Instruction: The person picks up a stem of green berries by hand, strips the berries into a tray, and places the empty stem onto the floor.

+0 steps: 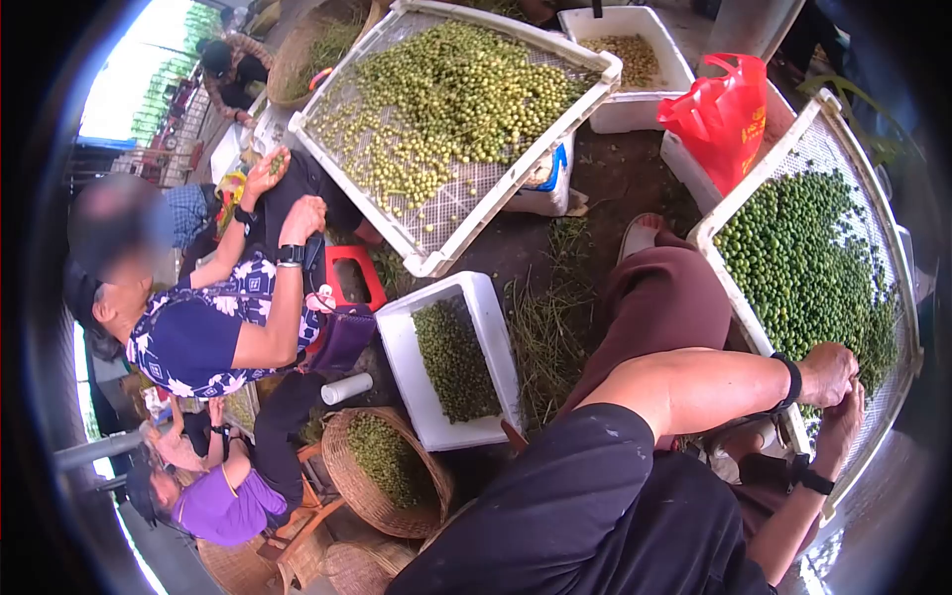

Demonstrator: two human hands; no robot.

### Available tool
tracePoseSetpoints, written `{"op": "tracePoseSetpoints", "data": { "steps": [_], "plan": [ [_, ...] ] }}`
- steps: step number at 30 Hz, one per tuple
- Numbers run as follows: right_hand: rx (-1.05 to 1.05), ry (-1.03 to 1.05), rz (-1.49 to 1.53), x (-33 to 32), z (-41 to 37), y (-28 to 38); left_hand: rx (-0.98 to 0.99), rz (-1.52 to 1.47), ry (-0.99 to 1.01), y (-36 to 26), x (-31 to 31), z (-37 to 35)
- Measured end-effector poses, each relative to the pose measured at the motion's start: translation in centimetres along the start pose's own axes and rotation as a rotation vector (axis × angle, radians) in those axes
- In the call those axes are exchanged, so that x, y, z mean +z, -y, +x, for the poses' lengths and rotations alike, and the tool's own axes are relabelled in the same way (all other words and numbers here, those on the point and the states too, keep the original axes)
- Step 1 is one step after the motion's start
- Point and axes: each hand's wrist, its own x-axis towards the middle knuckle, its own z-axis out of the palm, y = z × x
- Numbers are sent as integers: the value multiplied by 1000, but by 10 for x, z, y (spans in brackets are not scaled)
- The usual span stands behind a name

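Note:
My left hand [829,374] is closed, with bent fingers, above the near side of a white-framed mesh tray [762,322]. Just below it, my right hand [843,424] is also closed, and its fingertips meet those of the left. Whatever sits between the fingers is too small and hidden to name. Many small round green fruits [793,243] lie spread over the mesh beside both hands. Each of my wrists wears a dark band.
A second mesh tray [446,248] holds paler green fruits. White foam boxes [397,347], a wicker basket [342,446] and a red bag [729,124] stand around. Loose stems [555,337] litter the floor. Several people sit at left, one in a floral shirt [213,317].

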Motion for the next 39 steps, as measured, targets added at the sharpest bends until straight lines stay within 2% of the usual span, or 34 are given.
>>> {"op": "tracePoseSetpoints", "data": {
  "steps": [3,5,7,10,14,19,23,24,25,27,28,29,30,31,33,35,37,39],
  "plan": [
    [392,61,624,-4,5,-4,139,208,-11,9,16,14],
    [605,41,1065,-7,6,-2,99,127,5,6,11,13],
    [713,5,1460,-9,3,4,88,131,65,-7,-9,3],
    [684,6,1458,-9,-2,4,94,69,77,-9,-13,-1],
    [749,-16,1355,-7,-9,4,99,78,162,-9,-22,-7],
    [754,77,1337,-11,-12,12,128,130,160,9,5,7],
    [820,-58,1260,-13,-9,49,174,175,246,-2,-20,-4],
    [839,-80,1257,-12,-10,52,148,44,207,-5,-26,-11],
    [856,-111,1253,-14,-14,52,279,112,177,4,-18,-5],
    [763,39,1249,-22,-26,54,190,5,242,-13,-38,-22],
    [761,-32,1342,-13,-32,45,188,6,214,-12,-29,-18],
    [856,-125,1303,-6,-39,35,174,1,188,-9,-18,-17],
    [808,-137,1384,-3,-45,35,177,-13,157,-10,-17,-18],
    [882,-225,1426,-7,-39,59,160,-38,118,-12,-22,-22],
    [728,-130,1306,-9,-45,76,203,163,76,-3,-27,-21],
    [767,38,1093,-20,-49,100,149,264,144,5,-31,-19],
    [795,61,1095,-12,-52,115,134,250,33,11,-33,-20],
    [729,160,999,2,-63,103,292,267,-161,25,-21,-23]
  ]
}}
